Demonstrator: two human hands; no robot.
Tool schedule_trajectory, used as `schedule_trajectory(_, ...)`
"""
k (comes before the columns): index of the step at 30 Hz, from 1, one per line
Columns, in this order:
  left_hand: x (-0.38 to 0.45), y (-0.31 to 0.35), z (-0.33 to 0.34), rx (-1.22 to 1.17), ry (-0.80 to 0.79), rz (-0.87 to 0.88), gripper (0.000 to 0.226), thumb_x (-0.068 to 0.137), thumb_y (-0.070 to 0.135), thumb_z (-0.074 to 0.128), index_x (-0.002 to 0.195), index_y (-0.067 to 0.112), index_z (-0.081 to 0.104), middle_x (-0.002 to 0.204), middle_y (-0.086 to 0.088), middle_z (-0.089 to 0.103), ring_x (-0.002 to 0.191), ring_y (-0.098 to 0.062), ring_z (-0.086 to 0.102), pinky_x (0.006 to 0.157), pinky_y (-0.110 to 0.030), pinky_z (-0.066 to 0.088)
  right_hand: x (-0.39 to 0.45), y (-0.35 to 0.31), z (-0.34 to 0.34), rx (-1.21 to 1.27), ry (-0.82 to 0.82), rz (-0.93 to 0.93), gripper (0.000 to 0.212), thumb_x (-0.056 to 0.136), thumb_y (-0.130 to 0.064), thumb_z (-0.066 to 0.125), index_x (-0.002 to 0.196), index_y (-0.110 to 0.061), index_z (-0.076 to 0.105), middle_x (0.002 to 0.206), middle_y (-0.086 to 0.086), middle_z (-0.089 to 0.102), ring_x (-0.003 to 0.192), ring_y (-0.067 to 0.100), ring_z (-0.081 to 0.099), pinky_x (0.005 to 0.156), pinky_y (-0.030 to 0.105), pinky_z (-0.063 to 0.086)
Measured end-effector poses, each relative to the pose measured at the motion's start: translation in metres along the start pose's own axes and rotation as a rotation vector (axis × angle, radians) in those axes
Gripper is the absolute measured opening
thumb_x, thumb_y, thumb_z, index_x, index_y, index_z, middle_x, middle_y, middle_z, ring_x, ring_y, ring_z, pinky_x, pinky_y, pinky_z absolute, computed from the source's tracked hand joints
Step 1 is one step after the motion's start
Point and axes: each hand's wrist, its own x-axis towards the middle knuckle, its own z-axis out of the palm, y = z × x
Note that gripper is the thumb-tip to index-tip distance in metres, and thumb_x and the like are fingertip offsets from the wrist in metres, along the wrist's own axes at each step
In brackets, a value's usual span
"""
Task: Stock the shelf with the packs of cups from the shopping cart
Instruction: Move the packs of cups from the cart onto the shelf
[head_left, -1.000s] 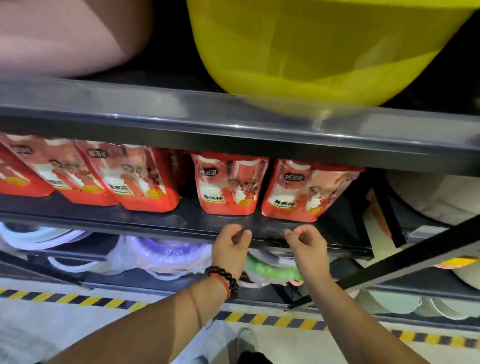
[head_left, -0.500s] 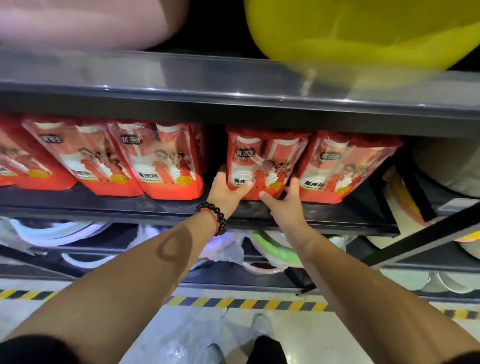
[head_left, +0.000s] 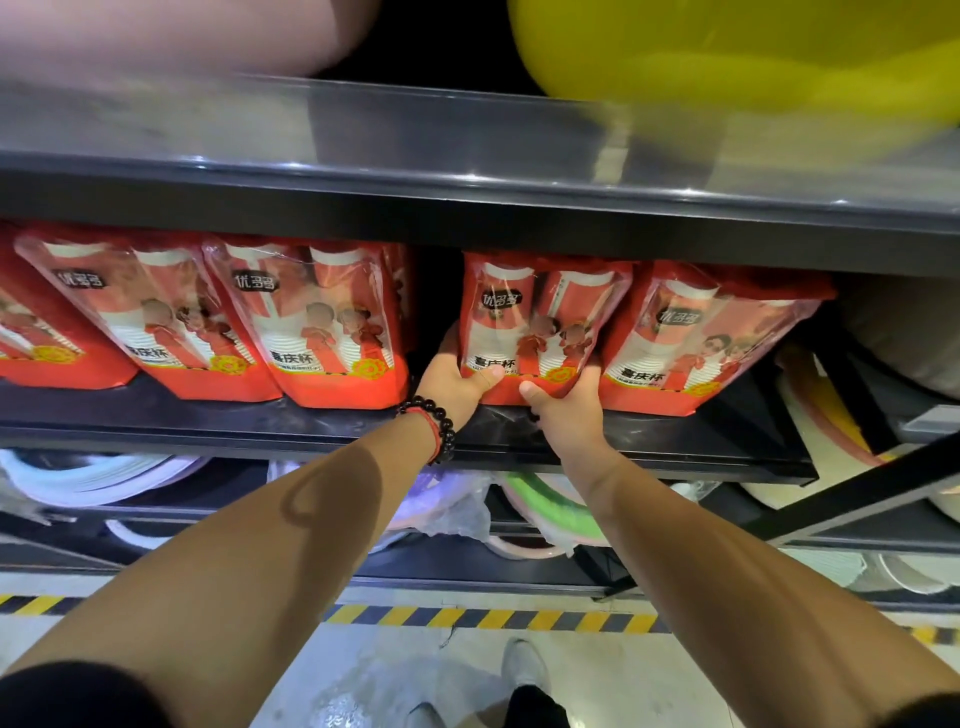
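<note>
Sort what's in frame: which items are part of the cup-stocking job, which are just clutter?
Job:
- red cup pack, held at its lower corners by left hand and right hand
- other red cup packs in the row
- black shelf they stand on

Clutter:
- yellow basin above
- plastic-wrapped plates below
- striped floor tape

Dim store light falls from overhead, with glare streaks on the shelf edge (head_left: 467, 130) above the left hand (head_left: 452, 379). The yellow basin (head_left: 727, 47) up there is motion-blurred, and the wide lens bends the edges.

Both hands (head_left: 457, 382) (head_left: 569, 410) grip (arms outstretched).
</note>
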Motion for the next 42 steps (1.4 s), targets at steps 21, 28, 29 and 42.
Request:
schedule_trajectory(21,-0.017,-0.018,0.014,-0.09,0.132,-0.141,0.052,0.087,0.033,0.073,0.13,0.014,0.052,0.115,0.008,0.059,0.111,-0.015,0.058,0.099,-0.03,0.044,-0.049,0.008,0.016,0.11,0.109,-0.058,0.042,0.087,0.001,0.065,0.123,-0.01,0.047,0.112,0.016,0.059,0.079,0.019,0.061,0.074,0.033,0.053)
schedule_trajectory(28,-0.077,-0.022,-0.06,-0.096,0.362,-0.133,0.017,0.088,0.027,0.071,0.098,0.025,0.059,0.089,0.003,0.064,0.084,-0.017,0.06,0.086,-0.03,0.048,-0.081,-0.022,0.069,-0.087,-0.077,-0.151,0.021,0.087,-0.013,0.071,0.097,-0.025,0.058,0.082,-0.007,0.059,0.075,0.011,0.057,0.066,0.006,0.041)
schedule_trajectory(29,-0.08,-0.022,-0.08,-0.091,0.437,-0.141,0.017,0.088,0.027,0.071,0.097,0.025,0.057,0.085,0.006,0.061,0.084,-0.019,0.06,0.085,-0.031,0.048,-0.084,-0.029,0.079,-0.106,-0.111,-0.16,0.025,0.087,-0.016,0.072,0.105,-0.024,0.057,0.09,-0.004,0.058,0.076,0.01,0.058,0.064,0.006,0.039)
schedule_trajectory(42,-0.042,-0.035,-0.171,0.239,0.384,-0.145,0.045,0.078,0.036,0.078,0.114,0.021,0.055,0.096,0.01,0.061,0.089,-0.016,0.057,0.078,-0.027,0.041,-0.057,-0.043,0.15,-0.305,-0.295,-0.047,0.076,0.07,-0.032,0.089,0.128,-0.012,0.044,0.129,0.009,0.057,0.116,0.026,0.059,0.102,0.044,0.049)
